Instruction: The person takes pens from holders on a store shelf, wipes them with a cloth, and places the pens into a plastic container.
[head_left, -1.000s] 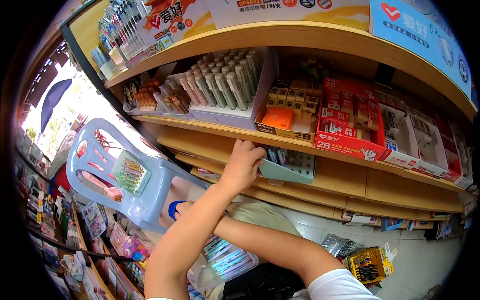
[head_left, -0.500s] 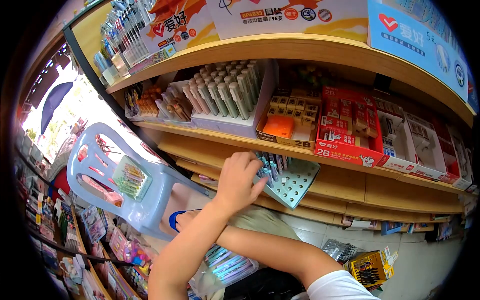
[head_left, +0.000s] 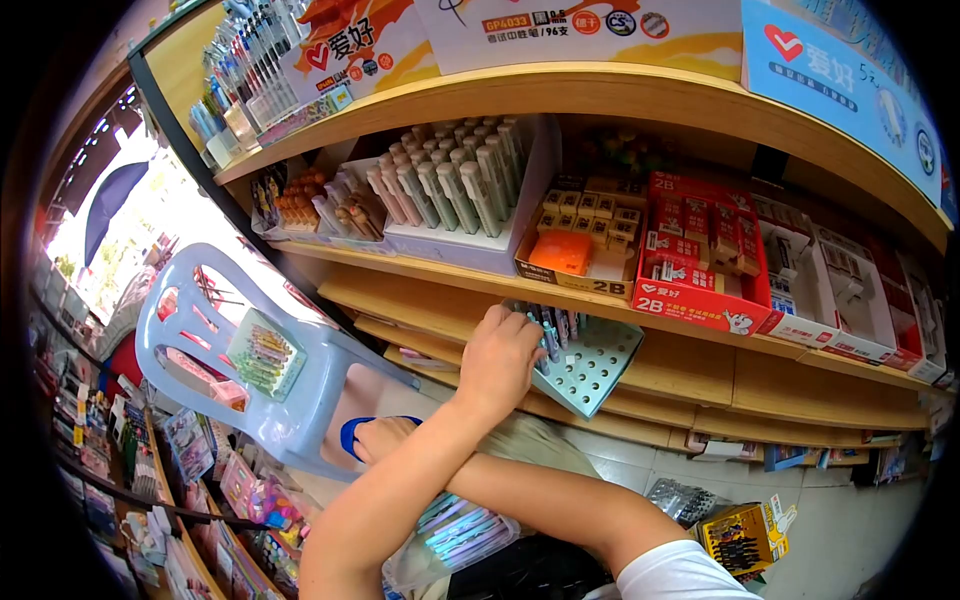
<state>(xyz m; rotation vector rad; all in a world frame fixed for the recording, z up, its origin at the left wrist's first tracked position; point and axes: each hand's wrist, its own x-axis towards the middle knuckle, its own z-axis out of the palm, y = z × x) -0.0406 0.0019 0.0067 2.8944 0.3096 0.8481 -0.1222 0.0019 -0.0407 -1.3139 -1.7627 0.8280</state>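
My left hand [head_left: 500, 362] is closed at the pens on the left side of a pale teal display box [head_left: 605, 360] with rows of holes. Its fingers curl around a pen there, mostly covered by the hand. Several blue and dark pens [head_left: 565, 325] stand upright in the box beside my fingers. My right forearm [head_left: 545, 500] passes beneath my left forearm. The fingers of my right hand are hidden behind it. Below the crossed arms lies a clear plastic pack of pastel pens [head_left: 465, 530].
A blue plastic chair [head_left: 290, 435] holds another pen box [head_left: 266, 355]. On the wooden shelf [head_left: 470, 268] stand a tray of pastel pens [head_left: 460, 190] and a red 2B box [head_left: 690, 295]. A yellow box [head_left: 745, 535] and a plastic bag [head_left: 680, 498] are on the floor.
My left hand has shifted right and a little down, and its spread fingers have closed at the pens in the teal box. My right forearm has barely moved.
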